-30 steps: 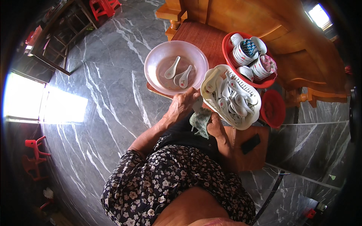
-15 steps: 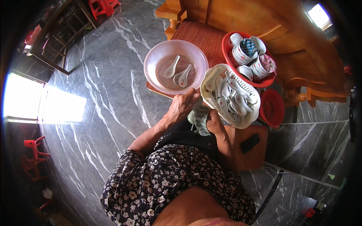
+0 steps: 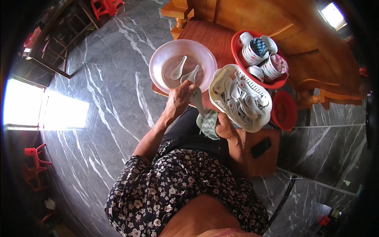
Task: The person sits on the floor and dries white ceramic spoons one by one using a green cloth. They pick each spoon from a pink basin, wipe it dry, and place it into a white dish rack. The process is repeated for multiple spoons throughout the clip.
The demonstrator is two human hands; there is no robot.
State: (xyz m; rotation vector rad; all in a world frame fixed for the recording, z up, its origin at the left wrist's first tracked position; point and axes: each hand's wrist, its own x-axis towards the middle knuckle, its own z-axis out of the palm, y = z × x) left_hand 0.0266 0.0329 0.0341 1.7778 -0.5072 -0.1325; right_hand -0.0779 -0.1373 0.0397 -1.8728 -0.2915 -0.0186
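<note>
My left hand (image 3: 180, 98) is closed on the bowl end of a white soup spoon (image 3: 197, 99), just in front of the pinkish basin (image 3: 156, 75). The spoon's handle points down toward a pale green patterned cloth (image 3: 208, 125). My right hand (image 3: 226, 128) grips that cloth, which touches the handle's end. Two white spoons (image 3: 179, 68) lie in the basin, one of them partly behind my left hand. Right of the basin, a cream plastic basket (image 3: 258, 125) holds a heap of white spoons (image 3: 239, 96) with small flower prints.
Behind the basket, a red basin (image 3: 237, 43) holds stacked white bowls (image 3: 251, 55) and bunched cloths. Another red basin (image 3: 285, 111) stands lower right. A dark phone (image 3: 261, 147) lies on the brown seat (image 3: 246, 138). The carved wooden backrest (image 3: 276, 23) rises behind everything.
My left hand has moved left and slightly up, away from my right hand, so more of the spoon shows between them. The cloth stays in my right hand.
</note>
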